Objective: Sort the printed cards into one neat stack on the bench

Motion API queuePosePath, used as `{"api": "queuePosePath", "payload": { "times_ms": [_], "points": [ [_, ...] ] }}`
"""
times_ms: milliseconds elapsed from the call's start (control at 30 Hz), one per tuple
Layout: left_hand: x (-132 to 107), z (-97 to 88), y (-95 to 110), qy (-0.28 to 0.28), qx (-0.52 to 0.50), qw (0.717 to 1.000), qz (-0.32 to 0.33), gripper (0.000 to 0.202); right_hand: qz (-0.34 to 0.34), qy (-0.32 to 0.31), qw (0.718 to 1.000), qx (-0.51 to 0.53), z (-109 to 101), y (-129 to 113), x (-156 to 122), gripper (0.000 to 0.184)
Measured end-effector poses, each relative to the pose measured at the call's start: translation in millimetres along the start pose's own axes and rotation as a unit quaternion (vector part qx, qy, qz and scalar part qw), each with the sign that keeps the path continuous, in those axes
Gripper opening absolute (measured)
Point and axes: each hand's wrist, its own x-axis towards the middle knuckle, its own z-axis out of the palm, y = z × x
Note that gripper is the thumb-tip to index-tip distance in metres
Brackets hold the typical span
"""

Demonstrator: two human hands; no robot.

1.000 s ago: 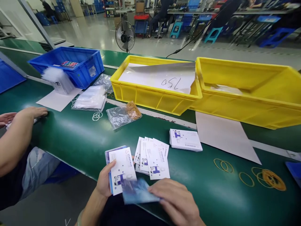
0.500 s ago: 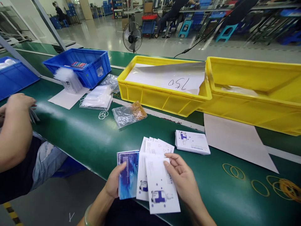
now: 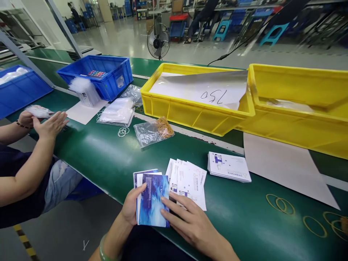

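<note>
My left hand (image 3: 132, 204) is closed on a small stack of blue booklets (image 3: 153, 206), thumb on the front one and white edges showing behind. My right hand (image 3: 191, 219) has its fingers stretched and slightly apart, their tips touching the right edge of the front blue booklet; its thumb is hidden. Just beyond that hand, white printed leaflets (image 3: 190, 177) lie fanned out on the green table, partly covered by the fingers. A neater stack of white leaflets (image 3: 230, 166) sits farther back to the right.
Yellow bins (image 3: 195, 117) and a blue bin (image 3: 119, 81) line the far side. A bag of rubber bands (image 3: 164, 127), clear plastic sleeves (image 3: 116, 110) and loose rubber bands (image 3: 280, 203) lie on the table (image 3: 108, 156). At the left, a co-worker's hands (image 3: 49, 125) handle white packets.
My right hand has let go of the white leaflet, which joins the fanned ones, and moved left to the blue booklets. The co-worker's hands have come farther into view.
</note>
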Motion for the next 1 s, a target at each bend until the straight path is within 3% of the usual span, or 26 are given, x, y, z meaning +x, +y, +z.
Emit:
{"api": "queuePosePath", "payload": {
  "times_ms": [167, 267, 333, 400, 467, 500, 567, 667, 733, 800, 900, 1000],
  "points": [
    [0.7, -0.7, 1.8, -0.012, 0.011, 1.0, 0.014, 0.037, -0.01, 0.059, 0.992, 0.11, -23.1, -4.7, 5.4, 0.024],
    [-1.3, -3.8, 4.5, -0.053, -0.007, 0.998, 0.041, 0.047, 0.072, 0.123, 0.968, 0.206, -28.6, -13.8, 1.8, 0.027],
    [-3.1, -3.2, 3.4, -0.07, -0.011, 0.996, 0.052, 0.05, 0.227, 0.167, 0.924, 0.26, -22.7, -21.3, 2.1, 0.021],
    [-4.8, -0.4, -0.8, -0.05, 0.013, 0.997, 0.054, 0.047, 0.401, 0.182, 0.838, 0.324, -10.6, -27.2, 6.9, 0.017],
    [-6.0, 3.7, -7.3, -0.013, 0.053, 0.997, 0.061, 0.043, 0.5, 0.175, 0.747, 0.402, 3.1, -30.0, 14.2, 0.024],
    [-6.2, 5.9, -10.7, 0.003, 0.072, 0.995, 0.069, 0.042, 0.518, 0.176, 0.715, 0.436, 8.9, -30.2, 17.5, 0.029],
    [-6.0, 9.6, -16.6, 0.018, 0.097, 0.992, 0.075, 0.044, 0.525, 0.192, 0.68, 0.474, 15.5, -28.4, 20.8, 0.035],
    [-4.3, 12.2, -19.4, 0.014, 0.086, 0.995, 0.056, 0.044, 0.531, 0.196, 0.659, 0.495, 11.1, -18.9, 15.8, 0.036],
    [-3.0, 11.6, -15.9, -0.019, 0.045, 0.998, 0.037, 0.045, 0.547, 0.192, 0.645, 0.497, 2.2, -6.0, 7.8, 0.036],
    [-2.2, 9.3, -9.3, -0.07, 0.001, 0.997, 0.036, 0.048, 0.562, 0.192, 0.662, 0.457, -6.2, 11.8, -1.1, 0.037],
    [-2.2, 2.8, 1.3, -0.101, -0.026, 0.992, 0.066, 0.049, 0.554, 0.169, 0.76, 0.294, -9.9, 37.2, -11.8, 0.039],
    [-2.5, -4.2, 5.6, -0.044, -0.032, 0.997, 0.06, 0.043, 0.477, 0.144, 0.857, 0.129, -3.1, 42.4, -15.1, 0.044]
  ]
}}
